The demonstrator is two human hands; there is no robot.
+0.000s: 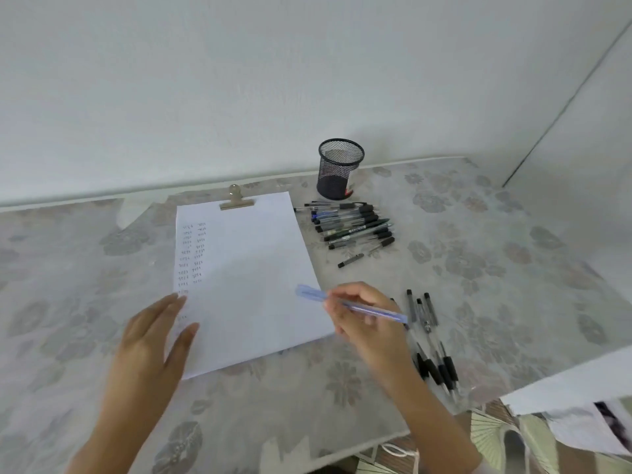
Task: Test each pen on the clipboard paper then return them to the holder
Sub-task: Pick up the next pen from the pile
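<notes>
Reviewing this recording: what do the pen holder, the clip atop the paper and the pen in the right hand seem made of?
Pen holder: black wire mesh, probably metal, matte; light shows through its weave. Clip: metal, likely, with a dull golden sheen. Blue pen in the right hand: pale translucent plastic, apparently, though motion-blurred.

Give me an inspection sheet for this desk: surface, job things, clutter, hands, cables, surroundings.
Surface: table, floral cloth.
Job's things: paper held by a clip at its top, marks down its left side; mesh holder upright behind it; pen pile right of the paper; second pen group nearer, right of the right hand.
Clutter: short dark piece lying between the two groups.
Hands: left hand flat on the paper's left edge; right hand grips a blue pen over the paper's right edge.
Cables: nothing seen.
Surroundings: white wall behind.
</notes>
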